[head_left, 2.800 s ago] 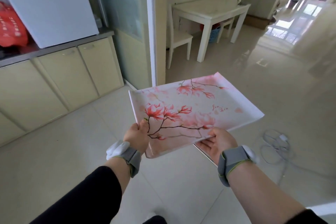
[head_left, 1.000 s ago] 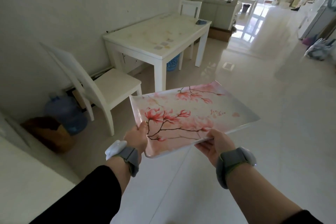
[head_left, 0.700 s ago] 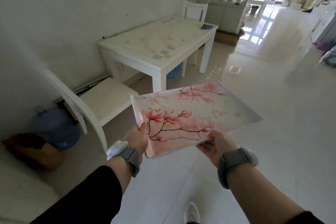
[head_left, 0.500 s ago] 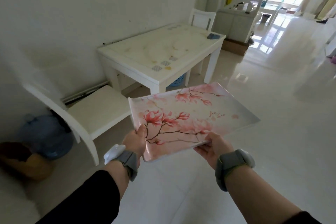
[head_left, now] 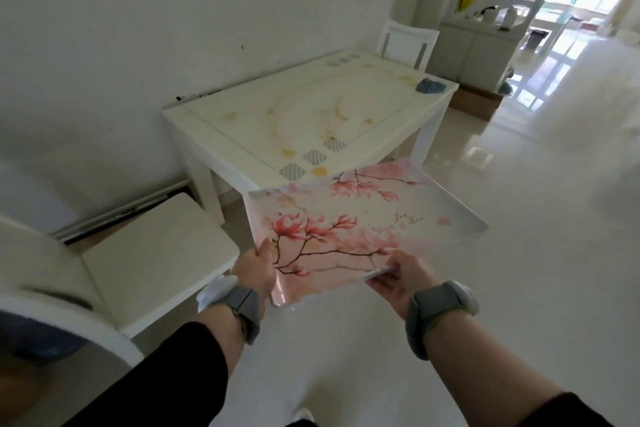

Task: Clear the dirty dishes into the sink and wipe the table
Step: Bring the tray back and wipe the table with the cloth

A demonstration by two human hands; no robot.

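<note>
I hold an empty rectangular tray (head_left: 363,225) printed with pink magnolia flowers, level in front of me. My left hand (head_left: 255,270) grips its near left corner, thumb on top. My right hand (head_left: 401,279) grips the near edge from below. Just beyond the tray stands a white dining table (head_left: 311,114) against the wall; its top carries yellow-brown stains. A crumpled blue-grey cloth (head_left: 429,86) lies at the table's far right corner. No dishes show on the table.
A white chair (head_left: 145,260) stands at the table's near end, to my left. A second white chair (head_left: 407,43) is at the far end. Glossy tiled floor (head_left: 519,253) spreads to the right. A white cabinet (head_left: 474,55) stands beyond the table.
I have walked from the kitchen cabinets towards the dining table with the tray; the table is now much closer, its near edge just past the tray. My grip on the tray is unchanged.
</note>
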